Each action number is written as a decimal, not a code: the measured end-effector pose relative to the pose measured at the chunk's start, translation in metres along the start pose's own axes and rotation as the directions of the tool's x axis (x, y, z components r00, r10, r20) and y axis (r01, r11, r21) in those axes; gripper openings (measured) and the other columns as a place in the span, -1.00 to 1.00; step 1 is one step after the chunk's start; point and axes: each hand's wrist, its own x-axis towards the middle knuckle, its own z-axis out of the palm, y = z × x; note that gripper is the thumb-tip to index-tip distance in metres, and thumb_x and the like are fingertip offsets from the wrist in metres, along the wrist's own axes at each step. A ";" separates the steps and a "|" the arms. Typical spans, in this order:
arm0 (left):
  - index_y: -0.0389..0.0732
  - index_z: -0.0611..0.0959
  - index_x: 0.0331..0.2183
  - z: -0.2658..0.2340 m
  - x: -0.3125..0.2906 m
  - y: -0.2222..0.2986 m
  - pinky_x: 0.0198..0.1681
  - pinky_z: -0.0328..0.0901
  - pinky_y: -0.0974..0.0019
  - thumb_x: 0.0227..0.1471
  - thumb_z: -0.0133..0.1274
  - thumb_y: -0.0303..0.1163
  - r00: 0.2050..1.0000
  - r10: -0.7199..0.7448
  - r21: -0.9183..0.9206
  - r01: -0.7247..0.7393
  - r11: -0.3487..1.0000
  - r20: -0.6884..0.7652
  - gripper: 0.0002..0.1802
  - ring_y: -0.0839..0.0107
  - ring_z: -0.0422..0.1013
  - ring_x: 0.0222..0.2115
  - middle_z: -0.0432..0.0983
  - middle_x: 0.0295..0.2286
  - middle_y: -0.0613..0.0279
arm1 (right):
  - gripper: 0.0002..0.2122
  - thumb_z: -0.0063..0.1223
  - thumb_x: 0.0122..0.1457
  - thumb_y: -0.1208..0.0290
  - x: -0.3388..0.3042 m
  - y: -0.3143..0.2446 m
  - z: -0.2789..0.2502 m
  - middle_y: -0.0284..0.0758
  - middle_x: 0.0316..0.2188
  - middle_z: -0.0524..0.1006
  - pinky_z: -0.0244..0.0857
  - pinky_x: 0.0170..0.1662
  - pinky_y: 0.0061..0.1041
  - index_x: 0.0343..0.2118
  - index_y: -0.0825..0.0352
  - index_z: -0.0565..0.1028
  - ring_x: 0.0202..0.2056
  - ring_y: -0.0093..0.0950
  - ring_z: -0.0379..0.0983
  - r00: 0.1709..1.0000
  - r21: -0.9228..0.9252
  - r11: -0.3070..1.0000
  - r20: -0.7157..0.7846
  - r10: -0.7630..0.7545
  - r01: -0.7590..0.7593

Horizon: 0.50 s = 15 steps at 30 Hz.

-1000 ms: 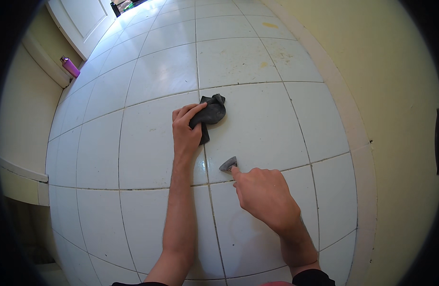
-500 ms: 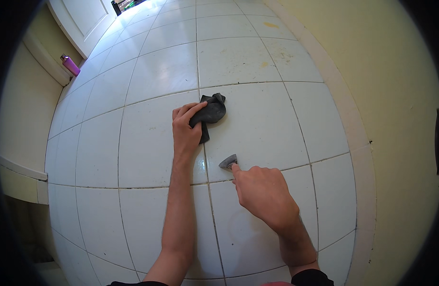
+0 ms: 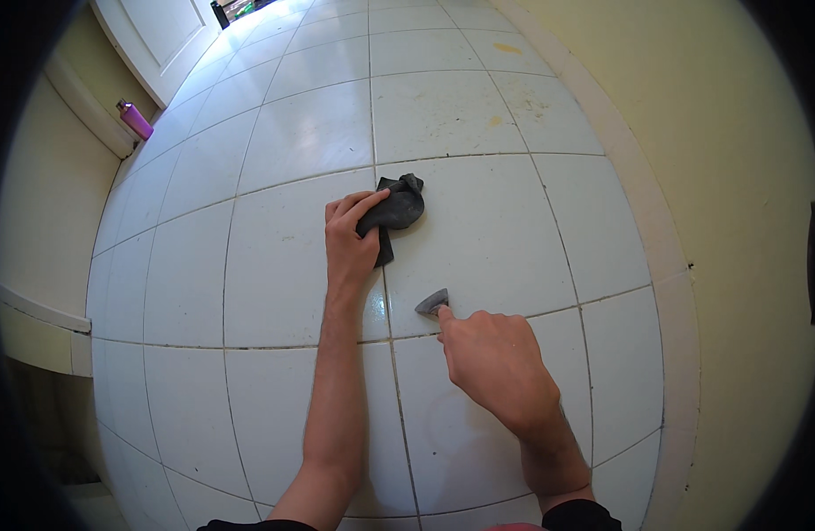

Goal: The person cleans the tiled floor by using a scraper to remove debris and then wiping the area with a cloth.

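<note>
My left hand point(image 3: 353, 232) is closed on a crumpled dark grey cloth point(image 3: 399, 205), which bunches up beyond the fingers and hangs in a flap by the thumb. Nearer and to the right, my right hand point(image 3: 494, 361) grips a scraper point(image 3: 432, 302). Only its grey, fan-shaped blade shows, with my forefinger stretched along it; the palm hides the handle. The blade is over a white floor tile point(image 3: 478, 239), just beyond a grout line. Whether its edge touches the tile I cannot tell.
Yellowish stains point(image 3: 507, 48) mark the tiles at the far right. A pale yellow wall point(image 3: 726, 221) with a beige skirting point(image 3: 638, 195) runs along the right. At the far left, a purple bottle point(image 3: 135, 120) stands near a white door point(image 3: 155, 44).
The scraper and my right hand have shifted very slightly to the right. My left hand still holds the cloth, and the whole view has moved a little.
</note>
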 end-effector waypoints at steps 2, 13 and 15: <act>-0.09 0.75 -0.08 0.000 0.000 0.000 0.12 0.31 0.23 -0.21 0.00 -0.80 1.000 -0.004 -0.001 0.004 1.000 0.005 -0.36 0.17 0.38 -0.02 0.63 -0.12 0.23 | -0.73 0.01 0.28 0.40 0.001 0.001 -0.001 -0.15 -0.63 0.56 0.38 -0.51 -0.25 -0.03 0.37 0.59 -0.55 -0.19 0.56 0.999 0.003 1.000 0.052 0.015 -0.015; -0.09 0.75 -0.07 0.001 -0.001 -0.003 0.13 0.30 0.24 -0.21 0.00 -0.80 1.000 0.009 -0.002 -0.009 1.000 0.001 -0.35 0.16 0.37 -0.03 0.63 -0.11 0.25 | -0.93 0.05 0.14 0.58 -0.001 0.002 0.002 -0.18 -0.61 0.58 0.39 -0.50 -0.35 -0.38 0.40 0.56 -0.52 -0.29 0.61 0.999 0.013 1.000 -0.047 -0.010 0.011; -0.09 0.75 -0.07 0.002 0.000 -0.004 0.13 0.30 0.24 -0.22 0.00 -0.80 1.000 0.008 -0.003 -0.008 1.000 0.005 -0.35 0.16 0.37 -0.03 0.62 -0.11 0.24 | -0.93 0.04 0.13 0.58 -0.001 0.002 0.001 -0.18 -0.60 0.58 0.39 -0.50 -0.35 -0.39 0.39 0.56 -0.52 -0.29 0.61 0.999 0.009 1.000 -0.038 -0.005 0.005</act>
